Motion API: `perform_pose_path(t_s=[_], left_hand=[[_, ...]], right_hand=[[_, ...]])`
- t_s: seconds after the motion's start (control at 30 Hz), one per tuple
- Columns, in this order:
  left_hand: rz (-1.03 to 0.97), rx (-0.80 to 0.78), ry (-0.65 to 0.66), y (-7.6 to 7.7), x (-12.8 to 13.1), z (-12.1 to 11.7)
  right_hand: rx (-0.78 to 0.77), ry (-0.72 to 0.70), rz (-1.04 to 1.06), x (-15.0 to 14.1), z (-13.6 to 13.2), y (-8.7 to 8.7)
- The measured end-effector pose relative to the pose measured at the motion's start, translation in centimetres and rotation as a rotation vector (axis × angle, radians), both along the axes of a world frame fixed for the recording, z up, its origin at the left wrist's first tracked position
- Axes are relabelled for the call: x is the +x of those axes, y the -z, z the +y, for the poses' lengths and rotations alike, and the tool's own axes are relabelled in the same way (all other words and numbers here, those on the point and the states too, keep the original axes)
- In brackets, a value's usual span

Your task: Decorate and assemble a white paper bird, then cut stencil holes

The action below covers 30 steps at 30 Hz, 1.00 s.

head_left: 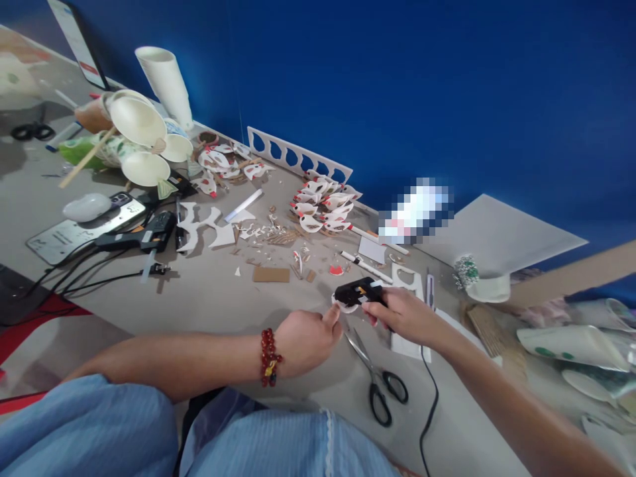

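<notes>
My right hand point(405, 315) is wrapped round a black hot glue gun point(356, 291) with its nozzle pointing left and its cord running down over the table. Right under the nozzle is a small white paper cutout point(349, 307), mostly hidden by the gun. My left hand point(311, 341) has its fingers closed, with the fingertips pinching the left edge of this cutout. Open scissors point(375, 377) with black handles lie just below the hands. Several white paper birds point(322, 205) with red beaks are clustered farther back.
A second glue gun point(142, 233) lies at left beside a phone point(84, 228) and cables. Paper cups point(166, 83) and more bird pieces stand behind. Scraps and a cardboard strip point(271, 274) lie mid-table. A cutter point(430, 289) and white board point(497, 235) are at right.
</notes>
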<state>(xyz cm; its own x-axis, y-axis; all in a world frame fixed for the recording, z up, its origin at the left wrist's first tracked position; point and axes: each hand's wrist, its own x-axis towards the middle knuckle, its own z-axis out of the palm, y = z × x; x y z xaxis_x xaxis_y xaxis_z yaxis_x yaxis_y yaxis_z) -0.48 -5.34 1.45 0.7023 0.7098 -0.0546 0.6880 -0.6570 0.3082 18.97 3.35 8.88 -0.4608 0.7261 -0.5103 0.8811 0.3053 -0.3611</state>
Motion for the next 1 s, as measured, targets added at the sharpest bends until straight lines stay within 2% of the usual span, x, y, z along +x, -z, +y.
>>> perform_pose_path(t_s=[0.5,1.0], left_hand=[[0.014,0.033,-0.009,-0.06,0.01,0.01],[0.034,0.034,-0.018,-0.42,-0.03,0.01]], right_hand=[[-0.011,0.018,-0.017,-0.06,0.0,0.03],[0.053,0.007,-0.025,0.11,-0.26,0.12]])
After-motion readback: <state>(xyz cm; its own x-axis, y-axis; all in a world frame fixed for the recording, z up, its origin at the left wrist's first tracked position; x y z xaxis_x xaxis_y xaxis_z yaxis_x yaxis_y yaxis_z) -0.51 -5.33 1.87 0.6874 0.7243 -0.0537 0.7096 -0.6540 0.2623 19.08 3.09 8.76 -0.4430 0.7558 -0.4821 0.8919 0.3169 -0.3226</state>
